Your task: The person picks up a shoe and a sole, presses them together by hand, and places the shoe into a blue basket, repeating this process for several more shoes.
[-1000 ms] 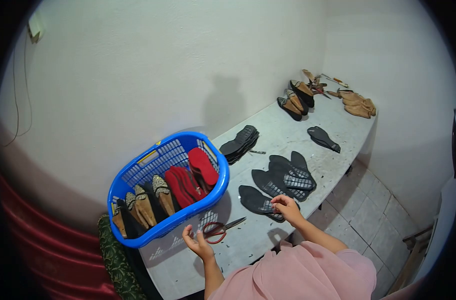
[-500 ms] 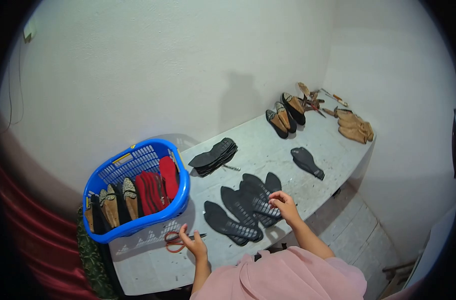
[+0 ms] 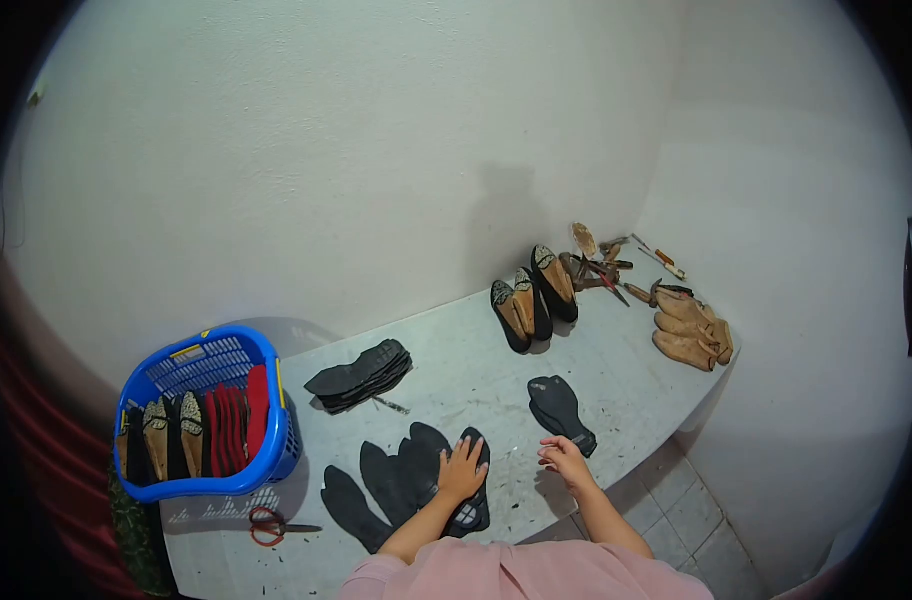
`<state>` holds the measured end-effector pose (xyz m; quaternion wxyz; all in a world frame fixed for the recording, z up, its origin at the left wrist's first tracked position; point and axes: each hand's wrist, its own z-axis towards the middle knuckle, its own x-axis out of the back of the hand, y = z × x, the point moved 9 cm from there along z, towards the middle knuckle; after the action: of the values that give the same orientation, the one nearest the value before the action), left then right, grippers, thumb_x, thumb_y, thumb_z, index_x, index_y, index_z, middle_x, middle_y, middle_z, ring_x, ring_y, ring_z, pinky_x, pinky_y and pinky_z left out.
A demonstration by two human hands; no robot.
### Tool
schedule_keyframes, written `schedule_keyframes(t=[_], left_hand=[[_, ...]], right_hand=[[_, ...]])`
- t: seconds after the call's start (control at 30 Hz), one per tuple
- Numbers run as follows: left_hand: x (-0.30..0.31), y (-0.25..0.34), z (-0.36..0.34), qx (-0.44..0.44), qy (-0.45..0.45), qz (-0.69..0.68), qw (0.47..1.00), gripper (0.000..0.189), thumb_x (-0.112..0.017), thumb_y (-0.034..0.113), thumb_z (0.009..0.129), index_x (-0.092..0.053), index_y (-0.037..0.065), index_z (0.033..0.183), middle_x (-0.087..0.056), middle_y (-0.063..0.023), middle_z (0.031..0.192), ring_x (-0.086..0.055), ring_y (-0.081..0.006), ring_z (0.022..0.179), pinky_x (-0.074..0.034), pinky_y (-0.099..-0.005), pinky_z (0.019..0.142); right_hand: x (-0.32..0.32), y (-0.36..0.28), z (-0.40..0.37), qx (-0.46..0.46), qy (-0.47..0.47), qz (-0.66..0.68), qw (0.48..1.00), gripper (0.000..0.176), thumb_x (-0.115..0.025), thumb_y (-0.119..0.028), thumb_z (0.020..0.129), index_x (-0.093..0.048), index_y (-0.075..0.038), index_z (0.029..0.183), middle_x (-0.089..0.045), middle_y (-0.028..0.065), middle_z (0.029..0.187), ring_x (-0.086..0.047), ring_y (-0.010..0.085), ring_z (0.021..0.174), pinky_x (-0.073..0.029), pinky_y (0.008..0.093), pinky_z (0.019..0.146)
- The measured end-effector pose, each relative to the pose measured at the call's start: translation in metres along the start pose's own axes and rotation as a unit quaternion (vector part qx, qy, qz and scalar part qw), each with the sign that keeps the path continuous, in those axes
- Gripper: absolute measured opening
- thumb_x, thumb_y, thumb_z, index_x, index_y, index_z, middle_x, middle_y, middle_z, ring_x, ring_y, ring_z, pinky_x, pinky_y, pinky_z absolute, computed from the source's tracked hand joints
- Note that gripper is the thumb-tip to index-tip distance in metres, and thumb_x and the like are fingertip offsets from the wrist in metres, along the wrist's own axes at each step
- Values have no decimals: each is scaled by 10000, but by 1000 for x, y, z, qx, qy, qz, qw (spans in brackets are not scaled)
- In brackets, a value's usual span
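My left hand (image 3: 462,470) lies with fingers spread on the rightmost of several black shoe soles (image 3: 346,500), which are fanned out at the table's near edge. That sole has a grid pattern at its lower end. To the right, my right hand (image 3: 566,464) hovers with loosely bent fingers apart and nothing visible in them. Just beyond it rests a small stack of black soles (image 3: 556,408). Farther back on the left is a taller stack of black pieces (image 3: 361,375).
A blue basket (image 3: 201,490) at the left holds patterned shoes and red pieces. Red-handled scissors (image 3: 268,527) lie before it. Black shoes with tan insides (image 3: 516,310), hand tools (image 3: 606,270) and tan shoe lasts (image 3: 691,330) stand at the far right of the white table (image 3: 446,350).
My left hand has moved right from beside the scissors onto the soles. My right hand has left the soles and is now near the small stack. The camera view has shifted.
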<state>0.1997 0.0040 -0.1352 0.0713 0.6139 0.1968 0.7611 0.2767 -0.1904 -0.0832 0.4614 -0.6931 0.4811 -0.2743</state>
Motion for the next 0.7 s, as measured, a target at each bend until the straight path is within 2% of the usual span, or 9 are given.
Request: schedule_keyframes(t=[0.2,0.3,0.43,0.47,0.5,0.53,0.57,0.6,0.7], left_hand=[[-16,-5,3,-18,-34,40,998,590,-474,418,865,-382,161,1388,-358,-157,1427,-354,-301,1306,-258,-583,1006],[-13,-5,4,-11,-48,36,998,589,-471,418,866,-384,156,1386,-356,-160,1427,-355,-301,1305,-267,-571,1001],[-6,-1,6,-7,-51,25,998,588,-482,406,854,-392,165,1383,-361,-153,1426,-357,-298,1304,-284,-578,990],[-7,-3,7,-3,-51,23,998,586,-486,399,849,-396,169,1380,-367,-149,1423,-362,-298,1300,-292,-584,986],[-10,-6,6,5,-42,-10,999,589,-492,402,843,-396,184,1381,-364,-132,1429,-357,-286,1307,-252,-627,990],[-9,-7,7,14,-49,2,999,588,-492,405,843,-395,189,1381,-361,-125,1432,-354,-281,1310,-225,-652,985],[-7,-5,6,23,-58,13,998,588,-491,408,842,-394,194,1382,-357,-118,1436,-351,-276,1314,-198,-677,980],[-6,-5,6,32,-65,24,997,588,-491,411,842,-394,200,1382,-353,-111,1440,-348,-271,1317,-171,-703,975],[-10,-7,6,46,-71,13,996,588,-489,421,841,-391,212,1383,-339,-95,1450,-329,-259,1331,-98,-759,944]], right_hand=[[34,-26,95,40,1,69,997,281,-631,-159,785,-555,-103,1049,-603,-4,830,-584,99,734,-458,249,610],[37,-74,153,77,30,44,996,288,-613,-148,792,-539,-100,1066,-571,-7,808,-563,104,691,-448,231,591],[53,-138,241,158,145,15,977,387,-661,-238,759,-522,-138,1106,-562,0,913,-536,138,860,-423,339,715],[67,-144,276,199,203,3,959,466,-695,-235,737,-497,-112,1141,-561,32,951,-528,159,849,-426,327,725],[77,-156,293,234,267,3,935,564,-734,-184,697,-472,-17,1168,-577,130,980,-545,202,875,-452,311,788],[78,-174,293,240,277,-6,931,641,-744,-214,699,-442,-8,1225,-553,195,1117,-540,281,1026,-437,360,873],[89,-184,300,247,353,-70,899,709,-759,-262,694,-422,-7,1264,-526,246,1179,-507,361,1120,-409,410,941],[96,-182,311,208,403,-101,885,813,-769,-318,684,-371,-25,1330,-512,266,1191,-490,398,1130,-391,429,965],[95,-190,331,194,393,-171,883,599,-687,-285,774,-472,-19,1266,-578,228,1132,-539,372,1081,-415,393,944]])
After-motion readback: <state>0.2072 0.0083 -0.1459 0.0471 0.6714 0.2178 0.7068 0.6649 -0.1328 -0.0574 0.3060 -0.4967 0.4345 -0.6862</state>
